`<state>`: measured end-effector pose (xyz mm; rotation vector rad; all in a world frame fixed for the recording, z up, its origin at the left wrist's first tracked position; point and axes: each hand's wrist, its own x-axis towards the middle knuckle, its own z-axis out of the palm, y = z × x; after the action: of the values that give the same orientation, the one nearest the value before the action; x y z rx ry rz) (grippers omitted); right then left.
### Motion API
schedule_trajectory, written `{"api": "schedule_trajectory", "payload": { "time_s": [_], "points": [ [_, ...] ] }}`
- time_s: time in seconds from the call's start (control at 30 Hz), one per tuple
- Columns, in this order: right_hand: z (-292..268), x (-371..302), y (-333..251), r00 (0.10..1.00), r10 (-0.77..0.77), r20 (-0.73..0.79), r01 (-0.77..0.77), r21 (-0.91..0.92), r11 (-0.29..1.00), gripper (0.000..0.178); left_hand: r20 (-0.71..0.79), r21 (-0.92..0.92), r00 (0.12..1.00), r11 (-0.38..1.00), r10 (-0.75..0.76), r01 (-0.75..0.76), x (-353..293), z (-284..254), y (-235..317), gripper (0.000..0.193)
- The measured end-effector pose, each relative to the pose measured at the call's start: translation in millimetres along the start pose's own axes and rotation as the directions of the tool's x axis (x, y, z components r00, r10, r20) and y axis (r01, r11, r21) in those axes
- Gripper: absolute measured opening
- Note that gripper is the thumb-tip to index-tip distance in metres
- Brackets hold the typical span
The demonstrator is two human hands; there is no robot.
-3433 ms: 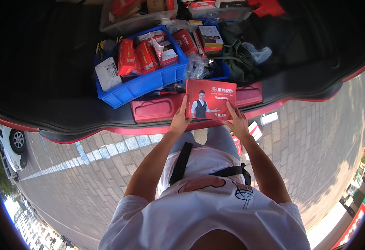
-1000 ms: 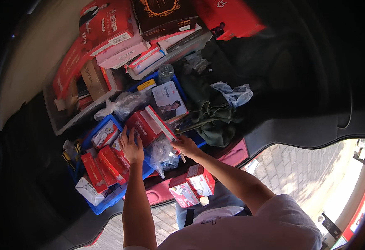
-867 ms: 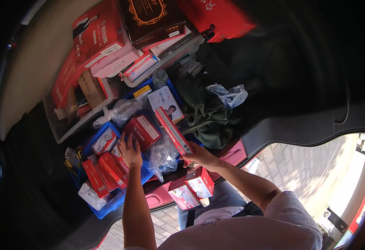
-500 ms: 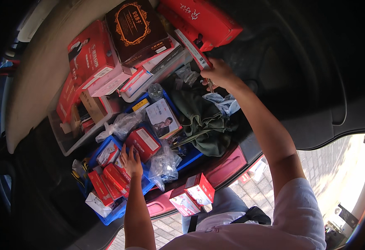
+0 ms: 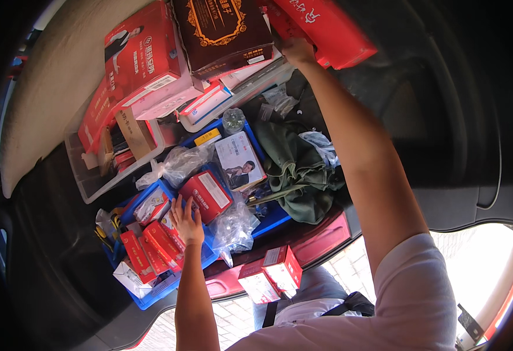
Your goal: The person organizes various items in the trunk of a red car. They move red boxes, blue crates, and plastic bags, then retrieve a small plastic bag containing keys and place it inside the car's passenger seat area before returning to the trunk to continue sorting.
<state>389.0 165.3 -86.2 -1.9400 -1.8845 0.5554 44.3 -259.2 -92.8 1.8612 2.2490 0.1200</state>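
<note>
My left hand [image 5: 186,223] rests with fingers apart on the small red boxes [image 5: 163,243] in a blue bin [image 5: 141,301]. Just beyond its fingertips lies a larger red box [image 5: 205,196] with a white label. My right hand [image 5: 297,51] reaches far forward, between a dark brown box [image 5: 227,35] with a gold frame and a long red box [image 5: 332,29]. The fingers of that hand are mostly hidden, so I cannot make out whether it holds anything. A white box [image 5: 240,159] with a person's picture stands in the bin behind.
This is a car's open boot. A dark green cloth [image 5: 294,175] lies right of the bins. Clear plastic bags [image 5: 233,228] lie among the boxes. A transparent tub [image 5: 95,190] stands at left, below a big red carton [image 5: 142,52]. Two boxes [image 5: 271,272] sit at the sill.
My right hand has moved forward to the gap by the brown box; the long, narrow red-and-white box it held no longer shows clearly. My left hand stays on the red boxes.
</note>
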Motion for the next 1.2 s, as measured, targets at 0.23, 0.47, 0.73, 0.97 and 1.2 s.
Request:
{"api": "schedule_trajectory", "payload": {
  "time_s": [0.23, 0.47, 0.73, 0.97, 1.2],
  "points": [
    [18.3, -64.3, 19.2, 0.999, -0.011, 0.037, 0.005, 0.152, 0.988, 0.029, 0.024, 0.009, 0.999, 0.999, -0.035, 0.035, -28.4, -9.3, 13.4, 0.039],
    [10.0, -209.4, -10.9, 0.954, 0.097, 0.283, -0.271, 0.681, 0.680, 0.025, -0.027, -0.012, 1.000, 1.000, -0.002, 0.002, -17.2, 6.6, -10.2, 0.043],
    [93.0, -340.2, -34.0, 0.875, -0.029, 0.483, -0.292, 0.574, 0.765, 0.039, 0.000, 0.111, 0.962, 0.956, -0.275, 0.273, -21.8, 21.1, -8.3, 0.057],
    [166.2, -359.6, -44.6, 0.775, 0.374, 0.510, -0.487, 0.104, 0.867, 0.086, -0.050, -0.006, 0.965, 0.966, -0.257, 0.257, -26.5, 23.5, -18.6, 0.054],
    [177.3, -356.6, -67.7, 0.776, 0.210, 0.595, -0.476, 0.334, 0.813, 0.094, -0.081, -0.029, 0.963, 0.967, -0.256, 0.254, -26.9, 19.8, -31.8, 0.052]
  ]
}}
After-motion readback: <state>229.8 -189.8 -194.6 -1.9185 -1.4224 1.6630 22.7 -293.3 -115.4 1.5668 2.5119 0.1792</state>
